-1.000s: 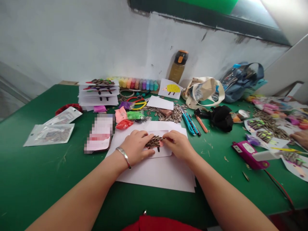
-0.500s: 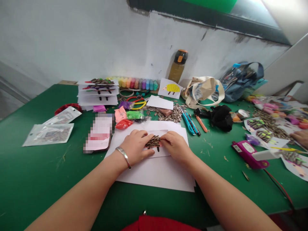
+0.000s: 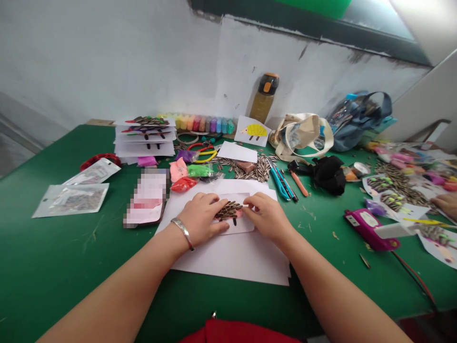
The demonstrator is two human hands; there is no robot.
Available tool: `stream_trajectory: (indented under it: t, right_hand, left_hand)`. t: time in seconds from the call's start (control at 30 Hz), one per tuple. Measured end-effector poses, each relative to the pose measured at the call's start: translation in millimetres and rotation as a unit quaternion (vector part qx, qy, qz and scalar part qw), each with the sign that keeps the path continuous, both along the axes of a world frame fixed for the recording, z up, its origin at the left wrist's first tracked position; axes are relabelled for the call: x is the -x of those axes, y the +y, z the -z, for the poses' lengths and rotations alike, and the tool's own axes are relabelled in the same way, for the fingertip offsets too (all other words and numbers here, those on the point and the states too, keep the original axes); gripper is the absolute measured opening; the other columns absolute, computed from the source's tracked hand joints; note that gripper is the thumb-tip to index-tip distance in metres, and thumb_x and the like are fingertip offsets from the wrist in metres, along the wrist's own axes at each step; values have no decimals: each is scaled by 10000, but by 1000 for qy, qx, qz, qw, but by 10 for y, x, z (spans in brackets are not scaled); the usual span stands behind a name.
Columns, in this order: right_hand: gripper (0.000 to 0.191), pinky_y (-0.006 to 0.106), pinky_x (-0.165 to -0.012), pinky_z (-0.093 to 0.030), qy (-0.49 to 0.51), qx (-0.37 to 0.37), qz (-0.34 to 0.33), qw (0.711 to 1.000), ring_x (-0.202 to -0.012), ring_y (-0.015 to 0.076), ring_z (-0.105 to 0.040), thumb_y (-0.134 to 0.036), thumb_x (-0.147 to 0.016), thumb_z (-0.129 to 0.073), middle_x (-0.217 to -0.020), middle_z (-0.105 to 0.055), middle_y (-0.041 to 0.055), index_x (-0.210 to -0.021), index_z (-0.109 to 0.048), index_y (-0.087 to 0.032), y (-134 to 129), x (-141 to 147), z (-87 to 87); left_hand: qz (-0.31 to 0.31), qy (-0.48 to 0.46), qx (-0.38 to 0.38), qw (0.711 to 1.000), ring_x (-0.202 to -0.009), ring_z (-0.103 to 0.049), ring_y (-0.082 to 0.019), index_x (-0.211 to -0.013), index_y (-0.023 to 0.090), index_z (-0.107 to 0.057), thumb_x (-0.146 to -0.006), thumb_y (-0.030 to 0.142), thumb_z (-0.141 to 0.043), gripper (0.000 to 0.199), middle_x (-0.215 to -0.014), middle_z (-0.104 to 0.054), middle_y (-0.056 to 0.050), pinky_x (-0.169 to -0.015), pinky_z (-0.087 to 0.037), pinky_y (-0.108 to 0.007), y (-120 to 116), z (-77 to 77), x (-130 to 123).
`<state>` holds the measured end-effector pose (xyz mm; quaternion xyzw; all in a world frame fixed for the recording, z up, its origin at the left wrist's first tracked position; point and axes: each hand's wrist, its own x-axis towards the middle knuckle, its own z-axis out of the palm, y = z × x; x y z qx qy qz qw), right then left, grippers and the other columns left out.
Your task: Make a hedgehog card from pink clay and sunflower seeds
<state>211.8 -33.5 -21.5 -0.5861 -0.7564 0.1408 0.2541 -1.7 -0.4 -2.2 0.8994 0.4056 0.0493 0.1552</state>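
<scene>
Left of the white card's middle [image 3: 246, 228], the left hand [image 3: 200, 218] is resting, thumb and fingers wide; mid-card, seeds [image 3: 228, 210] are overlapping; rightward, the right hand [image 3: 267, 215] is curling narrowly, holding what I cannot tell, risking dislodging seeds by brushing them.

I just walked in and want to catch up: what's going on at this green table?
Someone is working on a small white card that lies on larger white sheets. Their left hand rests on its left side; their right hand has its fingertips by the right end of the striped seeds on it. Whether those fingertips hold a seed is unclear. Loose seeds lie beyond, and another person's hand shows at the right edge.
</scene>
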Motion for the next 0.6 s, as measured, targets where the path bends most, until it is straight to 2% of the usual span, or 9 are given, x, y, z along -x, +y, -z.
stream_trajectory:
  t: [0.13, 0.37, 0.6]
  right_hand:
    - [151, 254, -653, -360, -12, 10, -13, 1000, -721, 150, -521, -190, -850, -534, -725, -574, 14, -756, -651, -201, 10, -24, -4]
    - [151, 248, -638, -358, 21, 46, 0, 999, -695, 141, -527, -187, -838, -540, -719, -598, 6, -749, -659, -205, 42, 13, -1]
    - [159, 253, -636, -342, 21, 30, 12, 999, -694, 144, -522, -186, -832, -543, -698, -608, 2, -706, -638, -207, 45, 59, 56]
  left_hand:
    - [-1, -2, 4, 1000, -1040, -481, -285, -1248, 260, -539, -778, 495, -566, 526, -1170, -554, -84, -902, -398, -419, -1, 0, 2]
    - [0, -7, 3, 1000, -1031, -483, -285, -1268, 265, -525, -772, 481, -578, 543, -1170, -555, -85, -896, -401, -424, 5, 16, 3]
    - [-3, 9, -2, 1000, -1041, -477, -284, -1261, 252, -528, -771, 482, -584, 545, -1184, -546, -88, -902, -398, -417, -4, 10, -5]
